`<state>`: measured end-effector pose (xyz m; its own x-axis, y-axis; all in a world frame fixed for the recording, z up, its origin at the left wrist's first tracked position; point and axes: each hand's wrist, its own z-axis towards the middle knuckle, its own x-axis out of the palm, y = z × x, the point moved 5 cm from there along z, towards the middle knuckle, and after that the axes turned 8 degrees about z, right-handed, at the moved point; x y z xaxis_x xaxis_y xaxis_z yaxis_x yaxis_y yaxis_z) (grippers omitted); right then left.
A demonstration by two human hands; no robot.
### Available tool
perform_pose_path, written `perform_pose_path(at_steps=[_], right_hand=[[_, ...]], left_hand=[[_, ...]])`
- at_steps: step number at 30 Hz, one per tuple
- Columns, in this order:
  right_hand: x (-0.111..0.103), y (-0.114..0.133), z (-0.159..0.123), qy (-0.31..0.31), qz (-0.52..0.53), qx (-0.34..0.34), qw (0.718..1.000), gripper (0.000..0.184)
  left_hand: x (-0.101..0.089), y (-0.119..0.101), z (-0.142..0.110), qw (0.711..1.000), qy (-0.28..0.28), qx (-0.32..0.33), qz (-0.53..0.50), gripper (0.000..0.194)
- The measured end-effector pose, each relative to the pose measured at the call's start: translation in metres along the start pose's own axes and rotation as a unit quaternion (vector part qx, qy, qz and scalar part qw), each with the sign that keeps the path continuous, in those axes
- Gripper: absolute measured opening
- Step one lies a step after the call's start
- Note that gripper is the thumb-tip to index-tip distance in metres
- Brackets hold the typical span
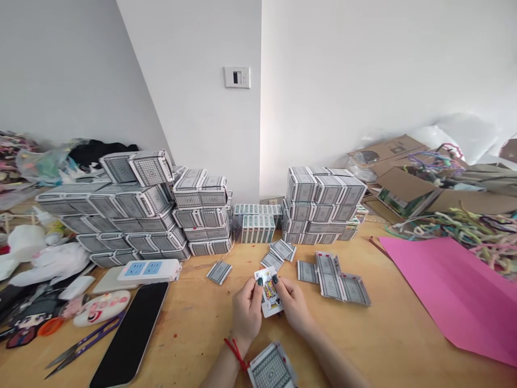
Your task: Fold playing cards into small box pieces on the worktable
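Note:
Between my two hands is a playing card (270, 296), a face card turned toward me; whether more cards lie behind it I cannot tell. My left hand (247, 310) grips its left edge with the thumb on the face. On the right edge, my right hand (294, 304) pinches it the same way. Below my left wrist, a folded piece made of patterned cards (271, 369) lies on the table. Loose face-down cards (283, 249) are just beyond my hands, with another card (219, 272) to the left. A partly joined card piece (339, 280) lies to the right.
Stacked card blocks (121, 207) stand at the back left, more blocks (323, 207) at the back right, with small green-white packs (257, 229) between. Left are a phone (130, 334), scissors (84, 342) and a power strip (149, 270). Pink paper (456, 302) and a cardboard box (428, 188) are right.

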<state>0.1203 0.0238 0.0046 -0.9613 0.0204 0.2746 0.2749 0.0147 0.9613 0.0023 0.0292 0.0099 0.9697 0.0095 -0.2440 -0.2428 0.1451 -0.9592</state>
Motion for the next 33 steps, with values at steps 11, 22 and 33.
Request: perform_pose_path(at_steps=[11,22,33], right_hand=[[0.010,-0.010,-0.003,0.053,-0.093,-0.016,0.994,0.038],[0.016,0.001,-0.006,0.165,0.085,0.098,0.978,0.037],[0.021,0.000,-0.011,0.200,0.112,0.154,0.961,0.036]], left_hand=[[0.018,-0.003,0.005,0.938,0.111,-0.155,-0.289,0.032],[0.008,0.010,0.011,0.920,0.015,-0.229,-0.318,0.035],[0.005,0.002,0.011,0.962,0.020,-0.177,-0.206,0.027]])
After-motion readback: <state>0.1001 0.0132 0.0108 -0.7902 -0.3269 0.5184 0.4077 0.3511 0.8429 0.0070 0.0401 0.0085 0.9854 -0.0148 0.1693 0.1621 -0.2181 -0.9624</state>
